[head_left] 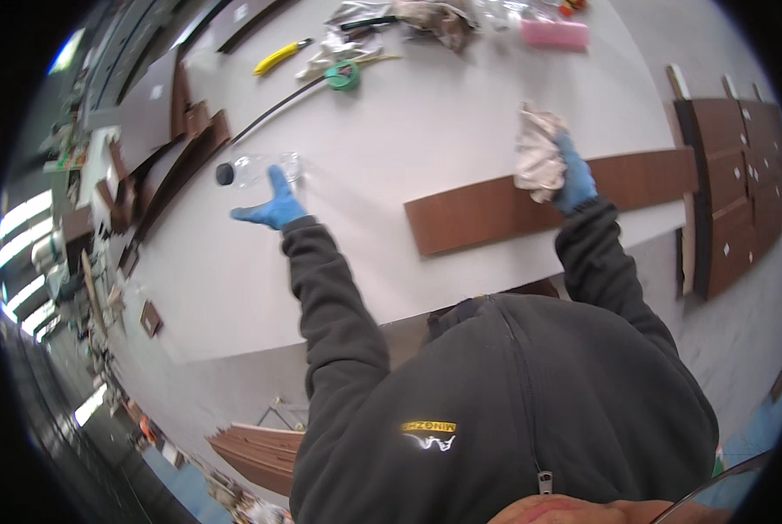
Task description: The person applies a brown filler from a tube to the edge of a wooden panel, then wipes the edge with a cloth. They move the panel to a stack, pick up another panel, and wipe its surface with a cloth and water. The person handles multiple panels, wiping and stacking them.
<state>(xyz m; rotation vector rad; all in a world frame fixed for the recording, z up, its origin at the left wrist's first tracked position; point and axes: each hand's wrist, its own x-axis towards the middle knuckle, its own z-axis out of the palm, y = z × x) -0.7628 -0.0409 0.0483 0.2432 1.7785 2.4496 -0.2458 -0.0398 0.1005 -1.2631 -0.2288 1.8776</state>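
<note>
My left hand [275, 203], in a blue glove, is open with its thumb and fingers spread. It is beside a clear plastic bottle [255, 169] with a black cap, which lies on its side on the white table; I cannot tell whether the fingers touch it. In my right hand [576, 179], also gloved in blue, is a crumpled beige rag [539, 155]. Both hand and rag are over a long brown board [474, 214] lying along the near side of the table, and they cover part of its far edge.
Toward the back are a yellow utility knife [279, 58], a green tape roll [343, 76], a dark thin strip [277, 113], crumpled cloths [434, 22] and a pink block [555, 34]. Brown profiles [177, 166] are stacked at left. Brown panels [736, 192] stand off the right end.
</note>
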